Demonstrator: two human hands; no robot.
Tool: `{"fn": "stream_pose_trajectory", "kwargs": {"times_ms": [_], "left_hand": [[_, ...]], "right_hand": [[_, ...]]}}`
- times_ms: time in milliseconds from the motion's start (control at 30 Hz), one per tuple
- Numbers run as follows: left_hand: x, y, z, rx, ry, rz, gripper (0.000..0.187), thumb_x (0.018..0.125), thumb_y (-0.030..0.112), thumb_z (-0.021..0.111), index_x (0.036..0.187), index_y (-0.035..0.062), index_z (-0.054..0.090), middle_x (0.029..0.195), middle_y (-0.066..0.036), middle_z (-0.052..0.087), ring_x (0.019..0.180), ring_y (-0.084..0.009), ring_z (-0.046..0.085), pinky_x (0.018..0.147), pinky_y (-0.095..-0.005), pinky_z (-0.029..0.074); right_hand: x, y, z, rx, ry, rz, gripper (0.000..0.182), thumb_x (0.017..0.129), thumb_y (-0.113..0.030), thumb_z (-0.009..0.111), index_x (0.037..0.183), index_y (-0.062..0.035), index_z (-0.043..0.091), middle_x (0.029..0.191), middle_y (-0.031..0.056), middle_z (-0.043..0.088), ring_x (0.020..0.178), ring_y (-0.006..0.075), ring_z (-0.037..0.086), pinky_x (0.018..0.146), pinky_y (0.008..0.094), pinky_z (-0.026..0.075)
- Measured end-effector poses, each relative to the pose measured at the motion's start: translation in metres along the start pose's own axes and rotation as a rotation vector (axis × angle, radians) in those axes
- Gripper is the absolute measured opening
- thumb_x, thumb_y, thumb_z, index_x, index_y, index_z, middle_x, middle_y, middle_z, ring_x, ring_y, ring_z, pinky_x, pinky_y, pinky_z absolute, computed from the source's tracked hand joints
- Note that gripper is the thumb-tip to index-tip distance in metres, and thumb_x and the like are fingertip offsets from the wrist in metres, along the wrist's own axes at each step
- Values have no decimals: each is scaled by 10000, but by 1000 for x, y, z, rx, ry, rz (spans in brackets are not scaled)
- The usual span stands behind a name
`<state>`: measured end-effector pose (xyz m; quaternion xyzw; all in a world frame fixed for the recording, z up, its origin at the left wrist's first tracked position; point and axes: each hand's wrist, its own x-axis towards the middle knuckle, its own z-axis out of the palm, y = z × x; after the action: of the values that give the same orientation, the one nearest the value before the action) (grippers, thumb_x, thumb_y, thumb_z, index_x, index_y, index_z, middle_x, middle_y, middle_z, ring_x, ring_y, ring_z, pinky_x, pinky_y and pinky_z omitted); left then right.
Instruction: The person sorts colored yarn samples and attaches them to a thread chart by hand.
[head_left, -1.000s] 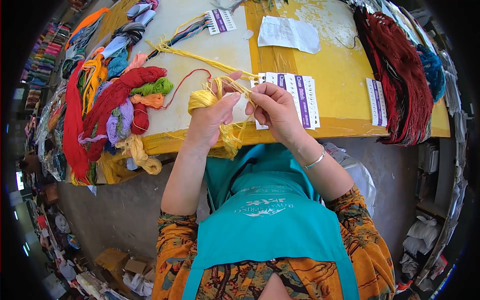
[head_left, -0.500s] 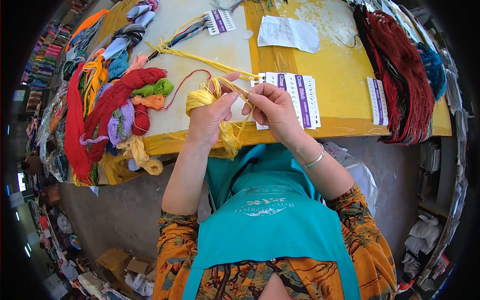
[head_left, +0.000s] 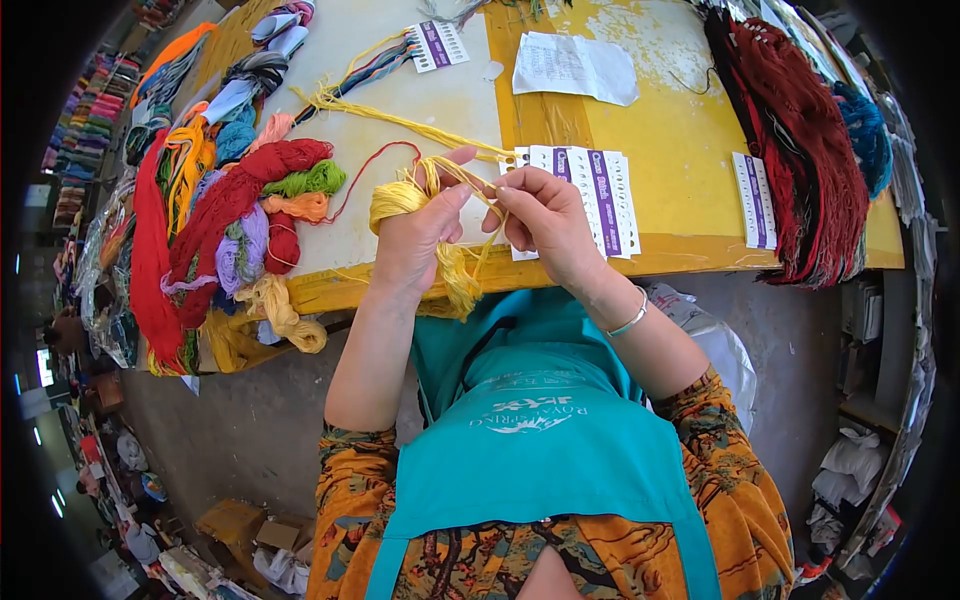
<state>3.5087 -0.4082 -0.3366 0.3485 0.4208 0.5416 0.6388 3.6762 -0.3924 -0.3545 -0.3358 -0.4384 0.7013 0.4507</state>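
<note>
My left hand [head_left: 422, 232] is closed around a yellow thread skein [head_left: 396, 199], whose loose end hangs below the palm. My right hand [head_left: 553, 222] pinches some of the same yellow strands, close to the left fingertips. Behind the right hand lie white-and-purple thread cards [head_left: 618, 212] with holes along their edges. Yellow strands [head_left: 425, 131] run from these cards across the tabletop to the upper left. The right fingers partly hide the cards and the strands they grip.
Bundles of coloured thread, including a red skein [head_left: 215, 235], crowd the table's left side. Dark red thread [head_left: 795, 140] and another card [head_left: 754, 200] lie at right. A creased paper [head_left: 575, 68] and a card with blue threads [head_left: 438, 45] are further back.
Both hands keep nearly the same pose, with the yellow skein still in them. The view has shifted very slightly.
</note>
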Motion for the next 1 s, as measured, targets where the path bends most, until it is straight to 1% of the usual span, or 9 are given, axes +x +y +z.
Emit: {"fn": "stream_pose_trajectory", "kwargs": {"times_ms": [67,300,500,700,767,800,900,967,1000], "left_hand": [[1,-3,-5,-31,-30,-10,410,891,83,620,1293,37,550,849,52,544,564,2,369,490,-166,320],[2,-2,-1,-12,6,-6,381,900,87,594,1273,23,552,775,52,562,518,-4,360,492,-175,316],[2,-1,-1,-32,-1,-13,351,913,96,583,1255,19,569,867,23,605,538,-7,378,488,-169,338],[0,1,-9,-54,-30,-28,305,951,159,549,1220,21,588,813,23,591,527,-5,364,478,-181,323],[-3,10,-26,-23,-112,-146,291,975,213,501,1169,16,591,733,18,540,489,-17,355,466,-182,313],[-3,10,-50,-214,-241,-170,282,992,228,465,1091,-3,593,644,23,473,450,-32,346,425,-198,312],[-21,22,-94,-987,-388,-64,284,1019,209,393,963,-3,574,550,16,411,413,-51,337,392,-219,322],[-44,31,-131,-1079,-249,61,297,1025,190,366,894,7,559,525,14,389,405,-59,328,391,-212,312],[-59,34,-155,-1060,-161,110,300,1024,181,361,868,12,555,523,13,385,398,-66,316,390,-202,295]], "right_hand": [[1,-2,-1,-1,8,33,128,951,-151,563,968,-33,611,703,49,646,477,25,450,426,172,315],[3,-5,-2,-86,16,87,138,890,-154,663,927,-23,644,675,16,606,481,21,440,434,168,310],[4,-3,-6,-114,-14,106,131,879,-138,674,914,-13,661,675,-12,583,522,21,452,465,172,316],[4,-9,-13,-613,-45,-29,142,895,-143,660,931,-6,677,778,-9,616,633,47,507,541,196,360],[8,-15,-17,-638,33,-363,121,877,-162,663,871,-48,703,929,46,662,788,85,566,612,242,422],[13,-11,-22,-335,5,-299,132,887,-152,643,862,-39,705,1095,96,646,905,118,563,730,271,448],[19,-38,-29,315,-4,-202,165,931,-154,552,865,-27,633,1164,167,631,1002,216,589,907,352,440],[24,-54,-47,716,-99,-65,189,961,-175,494,867,-41,588,1112,167,651,985,238,602,913,381,443],[27,-61,-54,749,-43,-72,207,965,-181,475,836,-46,563,895,106,651,814,196,582,812,343,459]]}}
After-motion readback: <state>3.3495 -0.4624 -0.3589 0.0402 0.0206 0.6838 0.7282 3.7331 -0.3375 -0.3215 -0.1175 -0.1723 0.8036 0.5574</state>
